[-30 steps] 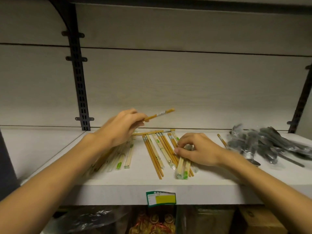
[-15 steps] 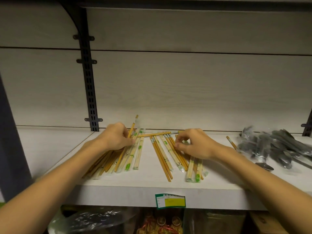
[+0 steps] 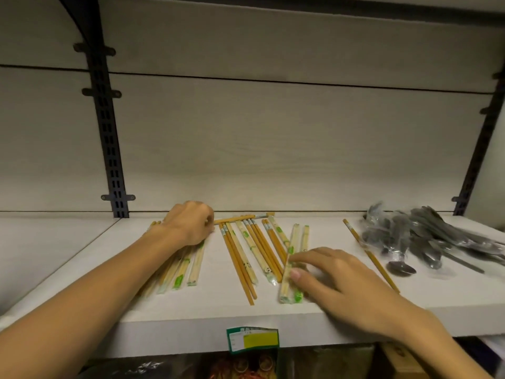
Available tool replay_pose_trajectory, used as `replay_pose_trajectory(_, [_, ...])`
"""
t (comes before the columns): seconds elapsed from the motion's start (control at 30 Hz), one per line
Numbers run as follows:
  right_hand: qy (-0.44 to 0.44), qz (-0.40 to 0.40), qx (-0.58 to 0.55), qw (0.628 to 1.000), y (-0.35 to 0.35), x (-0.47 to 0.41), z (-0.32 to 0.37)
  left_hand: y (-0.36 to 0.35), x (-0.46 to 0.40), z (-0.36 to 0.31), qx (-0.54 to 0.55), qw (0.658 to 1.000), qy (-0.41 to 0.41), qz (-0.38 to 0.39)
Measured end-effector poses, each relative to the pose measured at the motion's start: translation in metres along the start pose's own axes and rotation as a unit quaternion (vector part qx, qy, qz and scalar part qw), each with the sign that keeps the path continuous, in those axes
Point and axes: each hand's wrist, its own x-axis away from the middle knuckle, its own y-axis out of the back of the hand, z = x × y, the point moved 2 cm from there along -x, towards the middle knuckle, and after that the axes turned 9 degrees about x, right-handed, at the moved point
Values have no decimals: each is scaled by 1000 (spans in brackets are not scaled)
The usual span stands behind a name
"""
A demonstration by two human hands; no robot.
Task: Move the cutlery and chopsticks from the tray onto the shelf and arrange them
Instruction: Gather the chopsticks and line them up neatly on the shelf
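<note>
On the white shelf point(image 3: 82, 258), a left pile of wrapped chopsticks point(image 3: 188, 266) lies under my left hand point(image 3: 188, 225), whose curled fingers cover the pile's far ends and hide what they hold. A middle group of orange and wrapped chopsticks point(image 3: 246, 247) fans toward the front edge, with one chopstick point(image 3: 235, 219) lying crosswise behind it. My right hand point(image 3: 336, 277) pinches a wrapped chopstick pair point(image 3: 293, 242) between thumb and forefinger at the group's right side. A single orange chopstick point(image 3: 363, 247) lies further right. Dark cutlery in plastic sleeves point(image 3: 426, 236) is heaped at the far right.
A loose spoon point(image 3: 401, 268) lies at the front of the cutlery heap. Black slotted uprights stand at the back left point(image 3: 109, 132) and back right point(image 3: 475, 149). A green and yellow label point(image 3: 252, 339) hangs on the shelf's front edge. Packaged goods point(image 3: 246, 367) sit below.
My left hand brought a raised orange chopstick down onto the left pile and now rests on it. My right hand slid toward the front edge along the wrapped pair.
</note>
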Motion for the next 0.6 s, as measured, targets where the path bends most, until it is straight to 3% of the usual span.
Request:
replay_pose_trajectory(0.33, [28, 21, -38, 999, -4, -3, 1, -13, -17, -1, -2, 1000, 16, 2])
replay_pose_trajectory(0.47, [56, 69, -80, 993, -2, -16, 9, -14, -18, -8, -17, 999, -4, -26])
replay_pose_trajectory(0.53, [42, 34, -60, 997, 0, -16, 8, -13, -17, -15, -22, 998, -27, -55])
replay_pose_trajectory(0.6, [-35, -46, 36, 998, 6, -7, -3, -10, -16, -21, 7, 995, -51, -91])
